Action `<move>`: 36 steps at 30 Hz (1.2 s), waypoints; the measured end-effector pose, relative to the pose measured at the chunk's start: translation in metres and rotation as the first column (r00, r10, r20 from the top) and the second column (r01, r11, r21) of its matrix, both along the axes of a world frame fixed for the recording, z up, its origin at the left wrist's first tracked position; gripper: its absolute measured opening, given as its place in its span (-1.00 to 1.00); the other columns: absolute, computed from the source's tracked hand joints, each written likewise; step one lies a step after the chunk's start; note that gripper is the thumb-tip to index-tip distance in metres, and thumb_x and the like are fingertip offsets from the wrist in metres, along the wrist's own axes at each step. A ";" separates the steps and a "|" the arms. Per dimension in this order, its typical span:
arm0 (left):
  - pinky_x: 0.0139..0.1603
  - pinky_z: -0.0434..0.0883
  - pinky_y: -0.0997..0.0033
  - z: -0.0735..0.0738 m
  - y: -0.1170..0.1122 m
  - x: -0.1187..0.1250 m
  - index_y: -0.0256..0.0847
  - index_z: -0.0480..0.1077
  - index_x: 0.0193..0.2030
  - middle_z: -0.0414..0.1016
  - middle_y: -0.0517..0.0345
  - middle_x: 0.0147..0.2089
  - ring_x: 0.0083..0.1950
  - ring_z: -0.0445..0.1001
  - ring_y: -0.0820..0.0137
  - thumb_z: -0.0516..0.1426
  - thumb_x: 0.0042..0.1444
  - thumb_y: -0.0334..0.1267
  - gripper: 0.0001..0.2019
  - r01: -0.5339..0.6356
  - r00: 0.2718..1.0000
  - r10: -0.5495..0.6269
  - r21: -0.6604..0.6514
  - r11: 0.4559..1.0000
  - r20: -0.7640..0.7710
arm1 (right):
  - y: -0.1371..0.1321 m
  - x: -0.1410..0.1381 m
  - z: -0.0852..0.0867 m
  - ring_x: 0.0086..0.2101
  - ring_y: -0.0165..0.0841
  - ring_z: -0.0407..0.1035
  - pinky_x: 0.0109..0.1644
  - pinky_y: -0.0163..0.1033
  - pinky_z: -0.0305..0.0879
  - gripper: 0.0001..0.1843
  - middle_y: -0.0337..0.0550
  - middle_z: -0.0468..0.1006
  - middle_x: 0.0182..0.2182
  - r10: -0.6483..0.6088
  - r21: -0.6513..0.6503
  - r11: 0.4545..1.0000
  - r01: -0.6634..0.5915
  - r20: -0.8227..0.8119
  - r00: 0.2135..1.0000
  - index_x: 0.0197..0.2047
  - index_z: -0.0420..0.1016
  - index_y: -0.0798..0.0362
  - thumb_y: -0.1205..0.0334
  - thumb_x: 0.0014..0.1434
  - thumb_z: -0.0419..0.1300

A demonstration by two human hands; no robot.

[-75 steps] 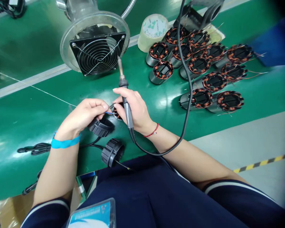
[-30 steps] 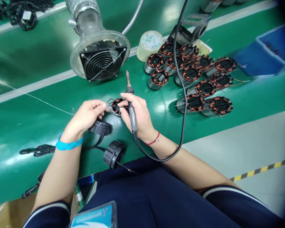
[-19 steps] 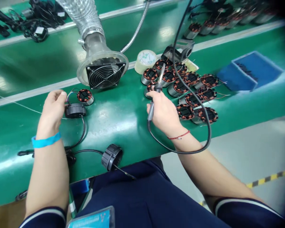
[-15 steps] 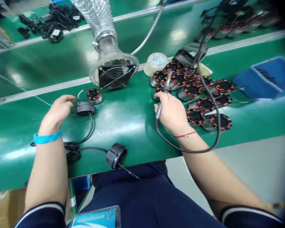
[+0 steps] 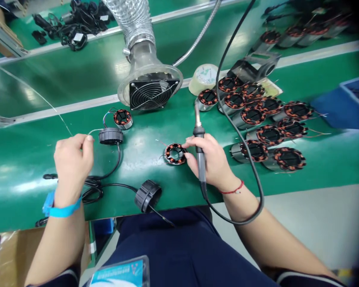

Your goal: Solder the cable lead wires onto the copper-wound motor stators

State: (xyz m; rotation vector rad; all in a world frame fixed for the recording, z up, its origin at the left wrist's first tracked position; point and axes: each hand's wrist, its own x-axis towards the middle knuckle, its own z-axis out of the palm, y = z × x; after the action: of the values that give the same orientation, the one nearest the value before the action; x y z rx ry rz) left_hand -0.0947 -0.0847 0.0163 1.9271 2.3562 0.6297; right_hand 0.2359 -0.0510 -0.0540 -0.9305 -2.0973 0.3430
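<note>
My left hand (image 5: 73, 159) is closed, thumb against forefinger, around a thin pale wire that looks like solder (image 5: 95, 130); one length trails off to the upper left. Just right of it lies a black ribbed cap (image 5: 111, 136) with a cable, beside a copper-wound stator (image 5: 123, 119). My right hand (image 5: 211, 161) grips a soldering iron (image 5: 200, 149), its tip pointing away from me. The thumb and fingertips of that hand also touch the edge of another stator (image 5: 167, 154) on the bench. A second black cap (image 5: 147, 195) lies near the front edge.
Several stators (image 5: 251, 116) stand grouped at the right. Behind them are a tape roll (image 5: 204, 79) and a black bracket (image 5: 245, 71). A fume-extraction hood with a fan grille (image 5: 154, 95) hangs over the bench. A blue bin (image 5: 341, 105) stands far right; the iron's cord (image 5: 242, 137) loops across.
My right hand has come left and nearer with the iron, bringing a stator from the group to mid-bench. My left hand has moved nearer and its fingers have closed.
</note>
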 end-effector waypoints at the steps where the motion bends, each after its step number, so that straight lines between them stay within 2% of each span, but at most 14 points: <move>1: -0.08 0.26 0.17 0.003 -0.004 0.013 -0.19 0.47 -0.36 0.45 0.04 -0.45 -0.30 0.39 0.22 -0.01 0.23 -0.10 -0.69 0.072 0.994 -0.069 0.039 0.997 -0.080 | -0.001 0.000 0.001 -0.17 -0.13 0.42 -0.10 0.02 0.41 -0.61 -0.04 0.57 -0.18 0.007 -0.042 0.999 -0.007 -0.001 1.000 0.08 0.28 0.00 0.30 0.17 0.17; 2: -0.08 0.27 0.17 0.004 -0.006 0.027 -0.19 0.46 -0.36 0.47 0.04 -0.45 -0.30 0.41 0.22 0.00 0.22 -0.11 -0.70 0.177 0.981 -0.176 -0.001 0.984 -0.080 | -0.003 -0.001 0.002 -0.13 -0.11 0.43 -0.06 0.05 0.43 -0.54 0.02 0.55 -0.11 0.028 -0.092 0.995 -0.026 0.018 0.999 0.13 0.25 0.03 0.27 0.16 0.20; 4: -0.17 0.30 0.27 -0.002 -0.004 0.054 -0.19 0.44 -0.35 0.50 0.09 -0.44 -0.35 0.42 0.30 -0.02 0.24 -0.14 -0.72 0.381 0.921 -0.349 -0.201 0.903 0.175 | -0.006 -0.003 0.003 -0.07 -0.08 0.43 0.00 0.08 0.45 -0.45 0.10 0.50 -0.03 0.090 -0.190 0.979 -0.074 0.075 0.993 0.19 0.21 0.08 0.25 0.15 0.23; 6: -0.32 0.28 0.39 -0.016 0.007 0.075 -0.19 0.39 -0.35 0.47 0.17 -0.46 -0.45 0.37 0.41 -0.05 0.26 -0.16 -0.72 0.491 0.806 -0.285 -0.318 0.811 0.518 | -0.009 -0.006 0.003 -0.03 -0.08 0.43 0.03 0.10 0.45 -0.44 0.11 0.48 0.00 0.147 -0.260 0.958 -0.118 0.093 0.985 0.22 0.19 0.09 0.28 0.17 0.22; 8: -0.41 0.23 0.45 -0.031 0.023 0.088 -0.21 0.36 -0.32 0.37 0.24 -0.49 -0.50 0.27 0.47 -0.02 0.25 -0.14 -0.76 0.450 0.727 -0.147 -0.305 0.839 0.670 | -0.011 -0.010 0.001 0.00 -0.09 0.42 0.07 0.11 0.45 -0.44 0.10 0.48 0.02 0.169 -0.291 0.946 -0.145 0.061 0.984 0.23 0.18 0.06 0.30 0.19 0.21; 10: -0.41 0.19 0.46 -0.041 0.038 0.093 -0.23 0.37 -0.32 0.31 0.26 -0.48 -0.47 0.23 0.47 0.03 0.21 -0.12 -0.77 0.409 0.708 -0.100 -0.290 0.865 0.699 | -0.012 -0.011 -0.002 0.04 -0.09 0.41 0.11 0.13 0.43 -0.43 0.08 0.46 0.07 0.189 -0.306 0.936 -0.173 0.023 0.982 0.24 0.17 0.03 0.29 0.19 0.23; 11: -0.39 0.20 0.45 -0.044 0.044 0.093 -0.24 0.38 -0.35 0.32 0.24 -0.47 -0.44 0.24 0.46 0.05 0.19 -0.12 -0.76 0.435 0.706 -0.105 -0.312 0.844 0.700 | -0.013 -0.012 -0.004 0.05 -0.09 0.40 0.12 0.14 0.42 -0.41 0.08 0.46 0.08 0.194 -0.309 0.934 -0.181 0.011 0.981 0.25 0.16 0.01 0.28 0.19 0.23; 14: -0.35 0.20 0.44 -0.042 0.050 0.089 -0.26 0.40 -0.47 0.35 0.21 -0.49 -0.42 0.26 0.45 0.08 0.15 -0.16 -0.74 0.561 0.671 -0.086 -0.428 0.708 0.737 | -0.015 -0.011 -0.008 0.07 -0.07 0.39 0.13 0.16 0.41 -0.37 0.09 0.44 0.12 0.197 -0.313 0.931 -0.189 -0.005 0.980 0.27 0.14 0.02 0.25 0.18 0.25; 16: -0.40 0.16 0.47 -0.039 0.048 0.086 -0.26 0.42 -0.47 0.36 0.21 -0.50 -0.45 0.23 0.48 0.10 0.13 -0.13 -0.73 0.605 0.612 -0.025 -0.448 0.658 0.791 | -0.015 -0.012 -0.011 0.08 -0.07 0.39 0.13 0.15 0.41 -0.37 0.09 0.44 0.13 0.198 -0.302 0.933 -0.194 -0.019 0.980 0.27 0.14 0.03 0.24 0.19 0.25; 23: -0.52 0.03 0.51 -0.040 0.041 0.101 -0.28 0.42 -0.42 0.36 0.20 -0.51 -0.53 0.15 0.55 0.20 0.04 0.09 -0.61 0.644 0.364 0.095 -0.325 0.693 0.926 | -0.013 -0.018 -0.020 0.00 -0.10 0.42 0.02 0.09 0.47 -0.42 0.06 0.49 0.07 0.192 -0.240 0.952 -0.192 -0.022 0.981 0.26 0.16 -0.02 0.07 0.25 0.23; 27: -0.52 0.01 0.51 -0.038 0.031 0.101 -0.26 0.37 -0.37 0.26 0.28 -0.51 -0.53 0.07 0.56 0.16 0.10 0.11 -0.60 0.577 0.438 0.064 -0.336 0.744 0.897 | -0.015 -0.018 -0.024 0.04 -0.07 0.40 0.05 0.13 0.44 -0.43 0.09 0.47 0.11 0.125 -0.218 0.968 -0.128 -0.028 0.992 0.24 0.18 0.00 0.03 0.25 0.22; 31: -0.38 0.18 0.48 -0.034 0.016 0.091 -0.24 0.34 -0.37 0.29 0.25 -0.44 -0.41 0.20 0.49 0.19 0.09 0.03 -0.67 0.634 0.514 -0.008 -0.374 0.677 0.858 | -0.015 -0.018 -0.024 0.06 -0.07 0.39 0.06 0.12 0.43 -0.45 0.08 0.47 0.11 0.101 -0.231 0.967 -0.106 -0.035 0.994 0.23 0.19 -0.01 0.06 0.24 0.23; 34: -0.34 0.21 0.45 -0.035 0.016 0.091 -0.24 0.43 -0.35 0.38 0.18 -0.41 -0.38 0.25 0.45 0.09 0.20 -0.02 -0.69 0.619 0.556 -0.060 -0.365 0.695 0.829 | -0.015 -0.018 -0.023 0.03 -0.08 0.39 0.04 0.10 0.43 -0.47 0.09 0.49 0.09 0.101 -0.218 0.971 -0.103 -0.024 0.995 0.22 0.20 0.00 0.07 0.25 0.22; 36: -0.35 0.21 0.45 -0.037 0.022 0.094 -0.24 0.48 -0.35 0.39 0.18 -0.45 -0.40 0.26 0.45 0.07 0.21 -0.04 -0.68 0.651 0.537 -0.084 -0.349 0.674 0.840 | -0.014 -0.019 -0.023 0.02 -0.09 0.39 0.04 0.09 0.43 -0.47 0.10 0.49 0.08 0.109 -0.199 0.974 -0.112 -0.026 0.994 0.22 0.21 0.01 0.05 0.27 0.20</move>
State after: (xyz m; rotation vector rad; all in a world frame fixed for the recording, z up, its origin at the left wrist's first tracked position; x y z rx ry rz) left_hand -0.0004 -0.0632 -0.0210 1.3578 1.2442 0.3970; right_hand 0.2170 -0.0650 -0.0774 -0.9246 -2.1336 0.6267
